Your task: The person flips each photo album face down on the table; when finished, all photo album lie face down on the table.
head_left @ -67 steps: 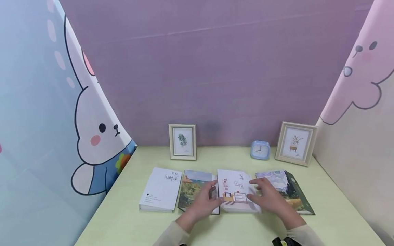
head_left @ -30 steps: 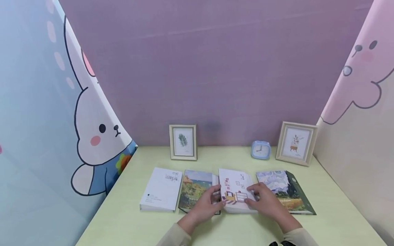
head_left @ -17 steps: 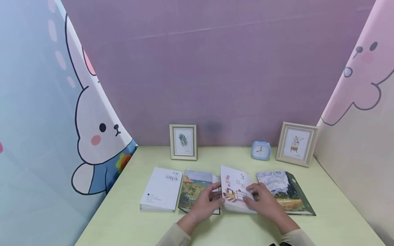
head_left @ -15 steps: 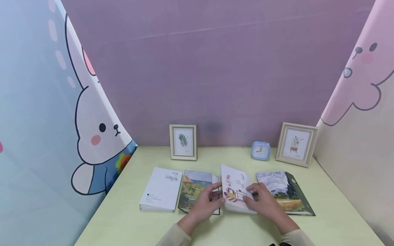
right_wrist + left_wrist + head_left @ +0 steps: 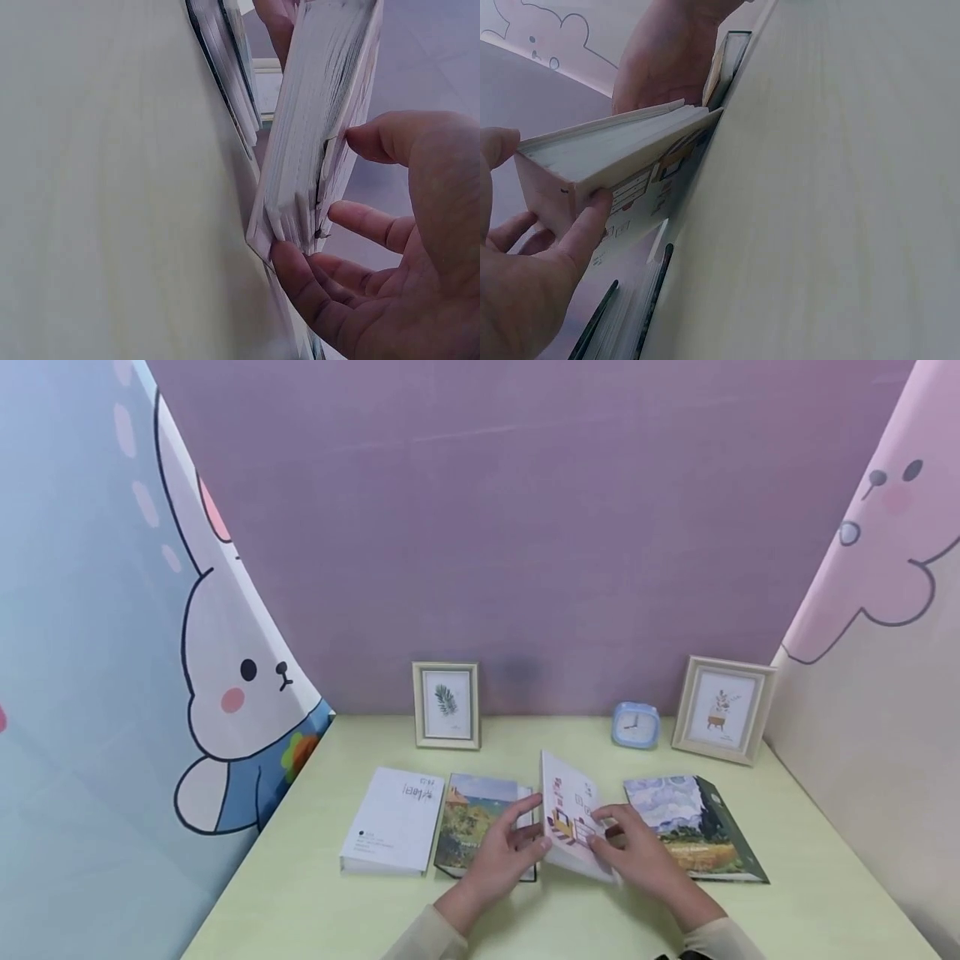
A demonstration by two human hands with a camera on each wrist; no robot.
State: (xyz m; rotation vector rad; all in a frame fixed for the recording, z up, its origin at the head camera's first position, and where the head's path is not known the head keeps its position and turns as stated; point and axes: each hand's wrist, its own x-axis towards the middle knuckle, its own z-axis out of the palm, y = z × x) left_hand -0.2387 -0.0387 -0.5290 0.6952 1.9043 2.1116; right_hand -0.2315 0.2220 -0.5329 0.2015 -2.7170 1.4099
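A white photo album point(image 5: 564, 789) with a drawing of furniture on its cover is tilted up off the table, its left side higher than its right. My left hand point(image 5: 498, 858) grips the raised left side; in the left wrist view thumb and fingers lie on either side of the album's spine point(image 5: 549, 184). At the opposite side, my right hand point(image 5: 647, 858) holds the album with thumb on the cover and fingers at the lower edge. The right wrist view shows the album's page edges point(image 5: 304, 127) between its covers.
A landscape-covered album point(image 5: 472, 827) and a white album point(image 5: 393, 822) lie to the left. Another painted album point(image 5: 693, 827) lies right. Behind stand a leaf picture frame point(image 5: 446, 706), a blue clock point(image 5: 635, 725) and a plant picture frame point(image 5: 722, 710) on the pale green table point(image 5: 360, 914).
The album's left side has risen from nearly flat to a steep tilt. My right hand has moved slightly left and now holds its right edge; the other albums stay put.
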